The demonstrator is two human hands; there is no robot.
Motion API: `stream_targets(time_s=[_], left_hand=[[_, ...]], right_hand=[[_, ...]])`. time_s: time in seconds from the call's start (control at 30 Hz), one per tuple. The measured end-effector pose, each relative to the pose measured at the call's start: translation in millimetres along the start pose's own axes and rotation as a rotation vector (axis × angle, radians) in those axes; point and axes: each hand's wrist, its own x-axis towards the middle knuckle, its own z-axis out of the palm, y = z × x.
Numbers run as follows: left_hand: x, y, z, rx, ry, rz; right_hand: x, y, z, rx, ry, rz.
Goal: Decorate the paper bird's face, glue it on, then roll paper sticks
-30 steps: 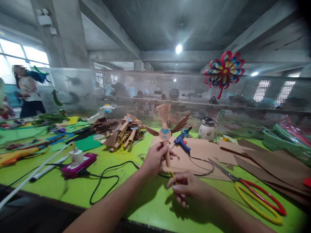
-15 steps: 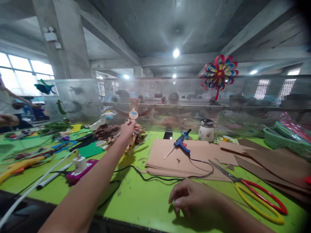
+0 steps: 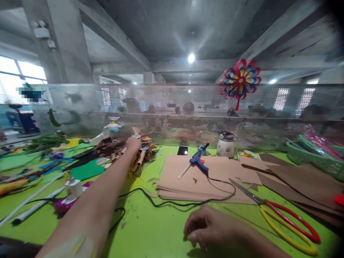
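My left hand (image 3: 133,144) reaches far out over a heap of similar brown paper crafts (image 3: 146,152). Its fingers are closed on a brown paper craft (image 3: 135,131) with a round label, which sticks up just past the knuckles; most of its body is hidden. Low over the green table (image 3: 150,225), my right hand (image 3: 201,224) hangs with fingers loosely curled and a gap beside the thumb, nothing in it. Ahead of it a blue glue gun (image 3: 198,162) lies on a stack of brown paper sheets (image 3: 174,179). Scissors (image 3: 285,218) with red and yellow handles lie to its right.
A purple power strip (image 3: 63,205) with a white plug lies left of my forearm. A black cord (image 3: 172,204) crosses the table. At the back stand a pale jar (image 3: 225,146) and a perforated metal screen (image 3: 172,123). A green basket (image 3: 303,154) is at right.
My left hand has lowered the paper craft from upright above the heap down onto it. The view has turned slightly right. My right hand has stayed about the same.
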Motion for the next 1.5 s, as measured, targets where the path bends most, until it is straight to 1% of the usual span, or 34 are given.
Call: stream_targets(time_s=[0.17, 0.3, 0.43, 0.53, 0.77, 0.83, 0.93, 1.0, 1.07, 1.13, 1.17, 1.23, 1.3, 1.37, 1.4, 1.5], left_hand=[[0.5, -8.6, 10.9, 0.080, 0.021, -0.080], [-1.6, -15.5, 11.8, 0.096, 0.021, -0.093], [-4.7, -18.2, 8.3, 0.101, 0.022, -0.077], [-9.5, -18.8, 4.5, 0.103, 0.027, -0.056], [-33.7, -22.0, -9.5, 0.145, 0.055, 0.008], [-43.4, -23.0, -14.1, 0.159, 0.099, 0.052], [-58.7, -21.7, -21.5, 0.176, 0.243, 0.174], [-69.1, -17.7, -25.7, 0.175, 0.346, 0.246], [-80.9, -10.9, -27.0, 0.140, 0.391, 0.306], [-95.6, -1.7, -22.6, 0.056, 0.354, 0.375], [-104.5, 3.3, -17.6, -0.002, 0.302, 0.415], [-125.1, 12.9, -2.5, -0.109, 0.158, 0.492], [-146.9, 20.1, 16.7, -0.185, -0.031, 0.543], [-165.9, 22.8, 35.0, -0.246, -0.163, 0.519], [-173.1, 22.0, 42.4, -0.254, -0.206, 0.485], [-182.7, 11.0, 53.8, -0.229, -0.227, 0.453]], right_hand=[[-1.1, -2.5, 0.3, -0.087, 0.016, 0.000], [-1.5, -5.0, 0.7, -0.108, 0.023, -0.003], [-1.2, -3.7, 0.9, -0.071, 0.016, -0.003], [-1.5, -4.0, 1.9, -0.064, 0.034, -0.014], [-5.6, -12.7, 4.0, -0.061, 0.051, -0.025], [-5.6, -11.8, 3.6, -0.065, 0.039, -0.023], [-4.2, -7.0, 2.2, -0.079, 0.033, -0.038], [-2.9, -3.6, 0.9, -0.092, 0.033, -0.051], [-1.8, -1.2, -0.6, -0.110, 0.021, -0.062], [-1.1, 0.0, -2.1, -0.131, 0.008, -0.079], [-0.8, 0.3, -2.8, -0.138, 0.003, -0.089], [-0.5, 0.7, -3.7, -0.151, -0.002, -0.106], [-0.5, 1.1, -3.9, -0.162, -0.001, -0.106], [-0.8, 1.2, -3.6, -0.166, 0.002, -0.090], [-1.0, 1.1, -3.3, -0.167, 0.002, -0.080], [-1.7, 0.2, -2.3, -0.170, 0.006, -0.062]])
